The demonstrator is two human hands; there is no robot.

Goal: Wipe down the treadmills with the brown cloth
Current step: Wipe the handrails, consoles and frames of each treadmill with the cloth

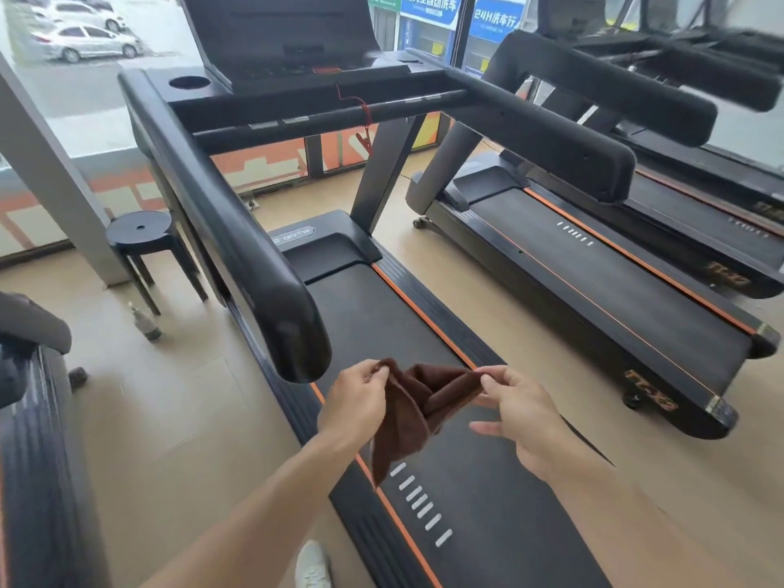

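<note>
A brown cloth (413, 411) hangs between my two hands above the belt of the nearest treadmill (488, 502). My left hand (356, 403) pinches its left upper corner. My right hand (524, 411) pinches the right upper corner with thumb and forefinger, the other fingers spread. The cloth sags in folds, its lower tip dangling over the orange stripe on the treadmill's left side. The treadmill's long black left handrail (237, 231) ends just above and left of my left hand. Its console (280, 31) stands at the far end.
A second treadmill (594, 265) lies to the right and a third (721, 197) behind it. A black stool (142, 233) and a small bottle (146, 322) stand on the tiled floor to the left. Part of another machine (29, 375) fills the left edge. Windows run along the back.
</note>
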